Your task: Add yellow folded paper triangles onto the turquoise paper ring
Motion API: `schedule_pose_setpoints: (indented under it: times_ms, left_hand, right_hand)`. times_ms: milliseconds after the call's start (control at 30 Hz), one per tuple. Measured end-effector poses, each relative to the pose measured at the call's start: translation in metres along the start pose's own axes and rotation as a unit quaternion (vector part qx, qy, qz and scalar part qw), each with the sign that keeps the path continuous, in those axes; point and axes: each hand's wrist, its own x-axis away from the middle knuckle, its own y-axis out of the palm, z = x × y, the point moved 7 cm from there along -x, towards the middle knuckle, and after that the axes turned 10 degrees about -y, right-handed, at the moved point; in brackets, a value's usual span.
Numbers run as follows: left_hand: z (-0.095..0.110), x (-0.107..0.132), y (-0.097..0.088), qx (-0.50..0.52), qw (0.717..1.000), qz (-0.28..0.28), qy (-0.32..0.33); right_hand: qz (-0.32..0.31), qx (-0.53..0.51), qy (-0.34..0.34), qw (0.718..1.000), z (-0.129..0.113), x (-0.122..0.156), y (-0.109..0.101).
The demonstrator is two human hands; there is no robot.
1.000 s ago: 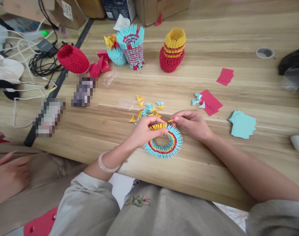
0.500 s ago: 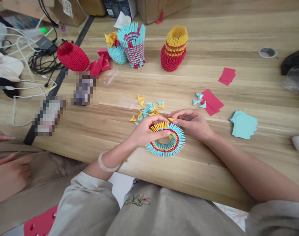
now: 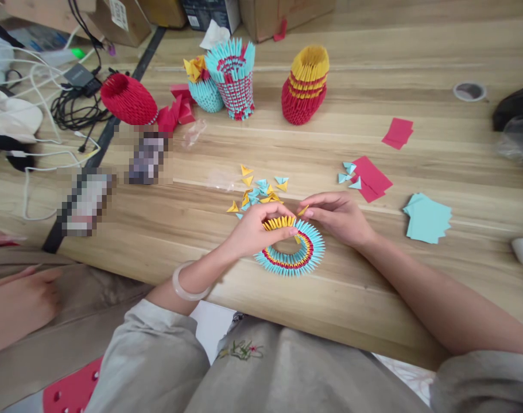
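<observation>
A ring of folded paper pieces (image 3: 315, 252), light blue outside with red and yellow rows inside, rests on the table before me. My left hand (image 3: 263, 229) grips its far left edge, where a run of yellow pieces stands along the top. Between the thumb and fingers of my right hand (image 3: 336, 217) is a small yellow folded paper triangle (image 3: 303, 210), held just off the ring's far right side. Loose yellow and blue folded triangles (image 3: 261, 189) lie scattered beyond my left hand.
Finished paper vases (image 3: 305, 86) stand at the back. Red paper sheets (image 3: 371, 179) and blue paper sheets (image 3: 428, 218) lie to the right. Phones (image 3: 147, 158) and tangled cables (image 3: 74, 109) occupy the left. Another person's hand (image 3: 26, 310) is at the lower left.
The yellow triangle in my right hand has turned from lying flat to a steeper tilt. My left hand keeps its hold on the ring.
</observation>
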Motion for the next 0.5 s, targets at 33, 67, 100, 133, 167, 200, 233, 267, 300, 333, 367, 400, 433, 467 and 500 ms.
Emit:
schedule_pose_setpoints:
  times_ms: [33, 67, 100, 133, 167, 200, 233, 267, 300, 333, 367, 400, 433, 467, 500]
  left_hand:
    - [-0.0002, 0.0001, 0.0005, 0.002, 1.0, -0.003, -0.002]
    - [-0.0005, 0.0002, 0.0012, 0.004, 1.0, -0.007, -0.004]
    - [-0.0011, 0.0003, 0.002, 0.007, 1.0, -0.011, -0.008]
    - [-0.0017, 0.0003, 0.0028, 0.01, 1.0, -0.015, -0.011]
    - [-0.0023, 0.0004, 0.0035, 0.011, 1.0, -0.019, -0.014]
    - [-0.0027, 0.0004, 0.004, 0.011, 1.0, -0.021, -0.014]
    - [-0.003, 0.0003, 0.0042, 0.01, 1.0, -0.022, -0.014]
    - [-0.0032, 0.0003, 0.0044, 0.008, 1.0, -0.023, -0.014]
    - [-0.0034, 0.0002, 0.0045, 0.006, 1.0, -0.023, -0.015]
    - [-0.0035, 0.0001, 0.0045, 0.003, 1.0, -0.024, -0.016]
    - [-0.0034, 0.0001, 0.0044, 0.0, 1.0, -0.024, -0.016]
    - [-0.0032, 0.0, 0.0042, -0.002, 1.0, -0.022, -0.015]
    - [-0.0029, 0.0, 0.0039, -0.004, 1.0, -0.02, -0.015]
    - [-0.0027, 0.0, 0.0037, -0.007, 1.0, -0.018, -0.014]
    - [-0.0025, 0.0001, 0.0034, -0.009, 1.0, -0.016, -0.014]
  right_hand:
    - [0.0, -0.004, -0.002, 1.0, -0.0008, 0.0, 0.0004]
    - [0.003, -0.007, -0.003, 1.0, -0.0014, -0.0001, 0.0006]
    - [0.006, -0.01, -0.002, 1.0, -0.0018, -0.0001, 0.0006]
    - [0.01, -0.013, 0.001, 1.0, -0.0018, -0.0001, 0.0005]
    - [0.014, -0.016, 0.005, 1.0, -0.0015, 0.0, 0.0004]
    - [0.017, -0.018, 0.008, 1.0, -0.0011, 0.0, 0.0002]
    - [0.019, -0.018, 0.01, 1.0, -0.0008, 0.0, 0.0001]
    - [0.019, -0.017, 0.01, 1.0, -0.0005, 0.0, -0.0001]
    - [0.02, -0.015, 0.009, 1.0, -0.0003, -0.0001, -0.0003]
    - [0.019, -0.011, 0.006, 1.0, -0.0002, -0.0001, -0.0006]
    - [0.018, -0.007, 0.003, 1.0, -0.0002, -0.0001, -0.0009]
    - [0.017, -0.005, 0.001, 1.0, -0.0002, 0.0, -0.0011]
    - [0.016, -0.004, -0.001, 1.0, -0.0002, 0.0, -0.0012]
    - [0.014, -0.005, -0.004, 1.0, -0.0003, 0.0001, -0.0011]
    - [0.01, -0.007, -0.005, 1.0, -0.0004, 0.0002, -0.0007]
